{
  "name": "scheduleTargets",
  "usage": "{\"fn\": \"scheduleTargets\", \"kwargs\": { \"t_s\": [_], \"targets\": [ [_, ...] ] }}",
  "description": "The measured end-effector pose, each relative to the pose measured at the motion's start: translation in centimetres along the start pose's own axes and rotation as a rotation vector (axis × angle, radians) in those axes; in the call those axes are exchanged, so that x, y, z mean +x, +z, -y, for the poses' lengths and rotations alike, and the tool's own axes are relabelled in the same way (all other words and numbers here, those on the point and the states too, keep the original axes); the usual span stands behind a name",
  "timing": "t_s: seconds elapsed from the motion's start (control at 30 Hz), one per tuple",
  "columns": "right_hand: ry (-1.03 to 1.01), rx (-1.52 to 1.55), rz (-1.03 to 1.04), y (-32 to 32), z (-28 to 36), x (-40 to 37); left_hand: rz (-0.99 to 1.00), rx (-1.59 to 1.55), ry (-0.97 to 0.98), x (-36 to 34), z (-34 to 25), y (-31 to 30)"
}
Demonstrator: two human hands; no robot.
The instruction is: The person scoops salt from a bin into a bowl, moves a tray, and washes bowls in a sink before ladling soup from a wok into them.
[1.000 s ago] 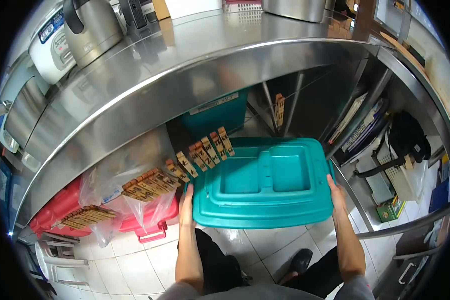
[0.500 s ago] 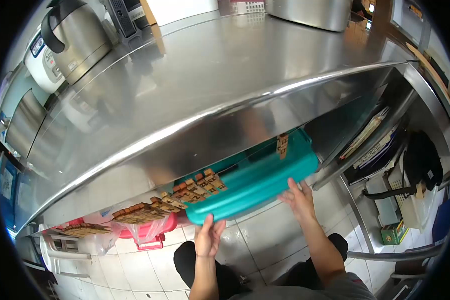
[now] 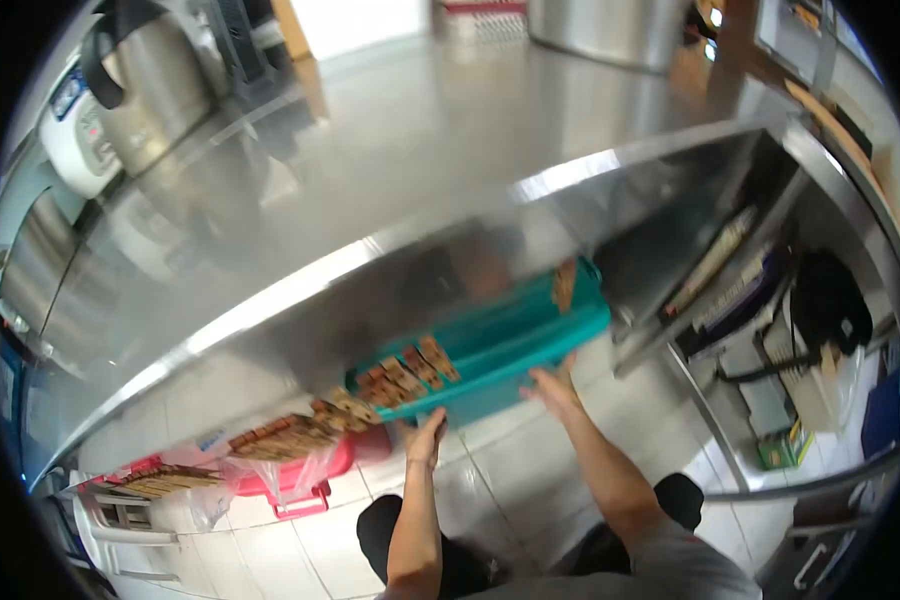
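- Surface: one stainless steel tabletop [image 3: 420, 150], carrying one kettle [image 3: 145, 100] and one rice cooker [image 3: 65, 135] at its left end; white tiled floor [image 3: 530, 480] below.
- One teal bin [image 3: 515, 345] sits tilted under the tabletop.
- Left hand [image 3: 428, 435]: fingers extended together against the bin's lower edge.
- Right hand [image 3: 550, 388]: fingers spread, apparently flat on the bin front; motion blur limits certainty.
- One row of clothespins [image 3: 400, 375], count unreadable; one red box [image 3: 300, 468] at left.
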State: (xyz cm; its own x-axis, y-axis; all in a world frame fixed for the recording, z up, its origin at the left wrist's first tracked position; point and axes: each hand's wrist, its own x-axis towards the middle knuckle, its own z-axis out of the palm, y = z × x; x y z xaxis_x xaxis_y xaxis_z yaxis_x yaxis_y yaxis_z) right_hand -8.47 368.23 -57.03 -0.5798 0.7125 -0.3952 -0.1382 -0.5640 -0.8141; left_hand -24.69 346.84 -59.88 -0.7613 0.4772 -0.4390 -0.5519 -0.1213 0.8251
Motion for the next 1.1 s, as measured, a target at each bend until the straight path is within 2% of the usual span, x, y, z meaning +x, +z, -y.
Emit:
{"fn": "scheduleTargets", "kwargs": {
  "t_s": [0.07,0.17,0.23,0.3,0.37,0.43,0.47,0.5,0.53,0.57,0.6,0.67,0.77,0.83,0.87,0.93,1.0,1.07,1.1],
  "targets": [
    [-0.015,0.007,0.023,-0.7,1.1,1.7,-0.027,-0.015,-0.094,0.6,0.5,0.9],
    [-0.018,-0.386,-0.089,-0.4,3.1,3.4,-0.039,0.008,0.042,4.3,3.9,0.4],
    [-0.103,-0.826,-0.023,-0.3,4.6,2.8,-0.044,-0.042,0.096,4.7,1.9,0.5],
    [-0.345,-0.665,0.08,0.3,6.1,-2.4,0.056,0.025,0.151,6.3,1.6,-0.9],
    [-0.59,-0.686,0.179,1.3,13.0,-12.9,0.018,0.101,0.007,6.0,0.9,-1.5],
    [-0.822,-0.85,0.071,0.2,21.1,-22.7,0.074,0.27,-0.181,7.3,3.4,-5.0],
    [-0.978,-0.821,-0.06,-0.6,24.6,-27.7,0.126,0.286,-0.171,5.7,4.2,-4.4],
    [-1.16,-0.604,-0.152,-2.1,27.0,-31.7,0.168,0.298,-0.163,2.4,4.9,-3.5],
    [-1.337,-0.357,-0.187,-3.0,29.2,-36.3,0.246,0.384,-0.257,-0.1,5.6,-2.1],
    [-1.559,-0.223,-0.391,-3.1,30.6,-40.4,0.319,0.471,-0.348,-2.3,6.1,-0.5],
    [-1.75,-0.308,-0.757,-4.9,31.3,-44.0,0.441,0.554,-0.335,-3.8,6.9,1.6],
    [-1.899,-0.223,-1.112,-8.6,32.4,-49.5,0.717,0.673,-0.271,-6.4,7.2,7.2],
    [-1.233,-0.046,-1.06,-13.1,34.8,-53.1,1.068,0.671,-0.074,-11.3,4.3,16.8],
    [-0.956,-0.081,-0.761,-12.1,36.5,-53.3,1.228,0.577,0.023,-14.2,1.4,22.9],
    [-0.912,0.022,-0.621,-11.6,37.7,-53.1,1.318,0.545,0.071,-16.4,-1.0,25.7],
    [-0.921,0.141,-0.604,-12.2,39.2,-53.4,1.464,0.448,0.113,-20.8,-6.8,29.9],
    [-0.952,0.129,-0.614,-10.5,38.1,-54.0,1.487,0.341,0.124,-24.6,-11.5,33.2],
    [-0.977,0.067,-0.577,-10.0,37.2,-54.8,1.538,0.217,0.098,-27.0,-14.5,35.7],
    [-0.992,0.058,-0.564,-9.4,36.1,-55.5,1.581,0.109,0.015,-28.0,-15.7,37.0]
  ]
}}
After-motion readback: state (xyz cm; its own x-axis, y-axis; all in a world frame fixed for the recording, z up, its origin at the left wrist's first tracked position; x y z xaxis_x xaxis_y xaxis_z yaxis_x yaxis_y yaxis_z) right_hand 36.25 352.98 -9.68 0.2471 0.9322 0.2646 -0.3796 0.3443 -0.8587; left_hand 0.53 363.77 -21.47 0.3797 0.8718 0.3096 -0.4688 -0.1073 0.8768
